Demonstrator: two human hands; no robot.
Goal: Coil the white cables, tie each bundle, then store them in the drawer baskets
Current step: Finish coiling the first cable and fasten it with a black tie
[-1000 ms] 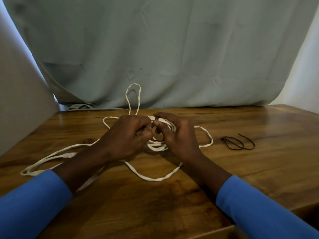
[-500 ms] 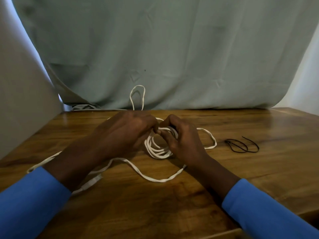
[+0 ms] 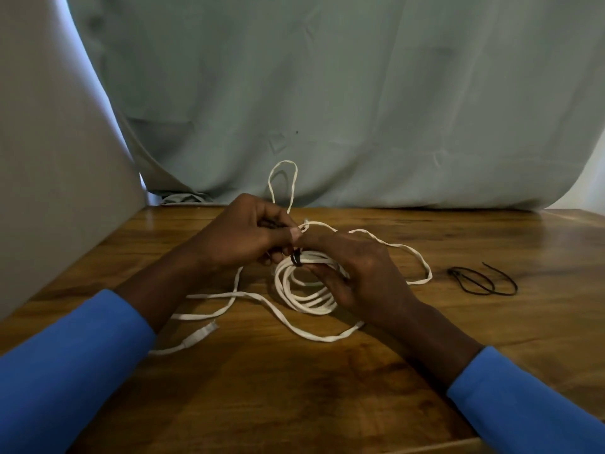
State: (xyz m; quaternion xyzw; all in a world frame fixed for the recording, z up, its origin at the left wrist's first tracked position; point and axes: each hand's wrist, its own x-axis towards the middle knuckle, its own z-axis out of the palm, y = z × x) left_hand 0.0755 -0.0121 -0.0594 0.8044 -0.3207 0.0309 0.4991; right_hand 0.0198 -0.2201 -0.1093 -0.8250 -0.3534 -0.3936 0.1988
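- Cable tail (image 3: pixel 203 335) trails left of the coil (image 3: pixel 307 299) on the table (image 3: pixel 294 388).
- My left hand (image 3: pixel 248 237) pinches the black tie (image 3: pixel 296 258) at the coil's far rim to cinch it.
- My right hand (image 3: pixel 360 273) clamps the coil so its loops hold.
- Spare ties (image 3: pixel 481 281) lie right of the coil.

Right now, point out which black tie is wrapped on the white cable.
The black tie looped round the coiled white cable, at the coil's far edge. The other black tie lies loose on the table to the right.
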